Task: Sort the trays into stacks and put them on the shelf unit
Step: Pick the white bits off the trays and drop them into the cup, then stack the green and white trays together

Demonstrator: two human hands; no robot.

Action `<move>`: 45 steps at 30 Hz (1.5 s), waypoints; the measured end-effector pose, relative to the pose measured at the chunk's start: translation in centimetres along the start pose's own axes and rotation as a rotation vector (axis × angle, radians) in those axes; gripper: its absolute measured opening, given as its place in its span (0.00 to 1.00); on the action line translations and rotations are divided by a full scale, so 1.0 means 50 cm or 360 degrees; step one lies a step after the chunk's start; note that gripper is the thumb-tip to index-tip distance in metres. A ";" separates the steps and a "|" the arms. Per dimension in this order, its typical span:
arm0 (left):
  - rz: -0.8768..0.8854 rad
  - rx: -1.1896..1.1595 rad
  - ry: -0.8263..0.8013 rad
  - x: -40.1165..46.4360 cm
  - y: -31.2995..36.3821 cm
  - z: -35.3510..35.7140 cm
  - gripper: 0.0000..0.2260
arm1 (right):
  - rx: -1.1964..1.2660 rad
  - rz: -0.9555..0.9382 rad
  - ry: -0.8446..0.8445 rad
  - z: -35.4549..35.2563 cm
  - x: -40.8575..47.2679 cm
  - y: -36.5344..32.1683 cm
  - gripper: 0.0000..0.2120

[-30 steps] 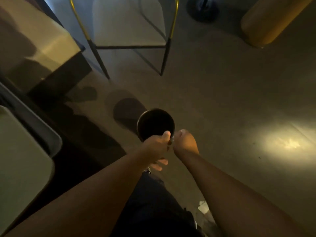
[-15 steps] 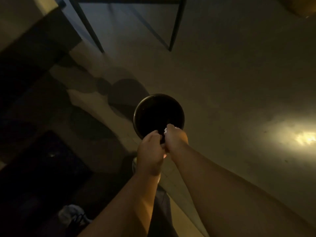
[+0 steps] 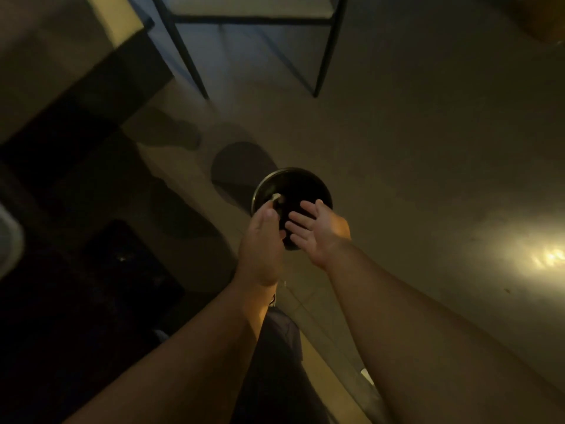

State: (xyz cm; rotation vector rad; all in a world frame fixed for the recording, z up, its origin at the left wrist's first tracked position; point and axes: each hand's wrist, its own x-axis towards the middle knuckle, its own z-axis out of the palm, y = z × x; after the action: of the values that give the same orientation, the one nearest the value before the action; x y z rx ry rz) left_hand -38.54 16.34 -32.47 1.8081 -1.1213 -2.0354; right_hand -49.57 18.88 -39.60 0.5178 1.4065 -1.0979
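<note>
In this dim view no tray stack shows clearly; only a pale rounded tray edge (image 3: 7,240) pokes in at the far left. Both of my hands hang over a round dark bin (image 3: 308,186) with a metal rim that stands on the floor. My left hand (image 3: 260,246) is over the bin's near left rim, and its fingertips pinch a small pale scrap (image 3: 276,196). My right hand (image 3: 319,232) is beside it, palm turned inward, fingers spread and holding nothing. The hands hide the bin's near side.
Thin dark chair legs (image 3: 324,62) stand on the floor at the top. A light-topped counter with a dark side (image 3: 101,75) fills the upper left. A dark mat (image 3: 116,280) lies at the left. A bright patch of light (image 3: 544,258) falls on the floor at the right.
My hands were pressed together above the bin and have come apart. The right hand has opened with spread fingers. The pale scrap now shows at the left fingertips.
</note>
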 end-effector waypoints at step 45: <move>0.0521 0.0349 0.0467 -0.428 0.246 -0.700 0.37 | -0.2507 -0.1539 0.0238 0.601 -0.619 0.176 0.07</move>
State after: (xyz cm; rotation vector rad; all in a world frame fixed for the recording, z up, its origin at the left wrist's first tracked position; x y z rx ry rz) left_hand -5.54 6.57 -6.98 1.7988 -1.4766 -1.4614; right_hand -21.06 6.72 -8.33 -1.3317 2.1974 -0.2888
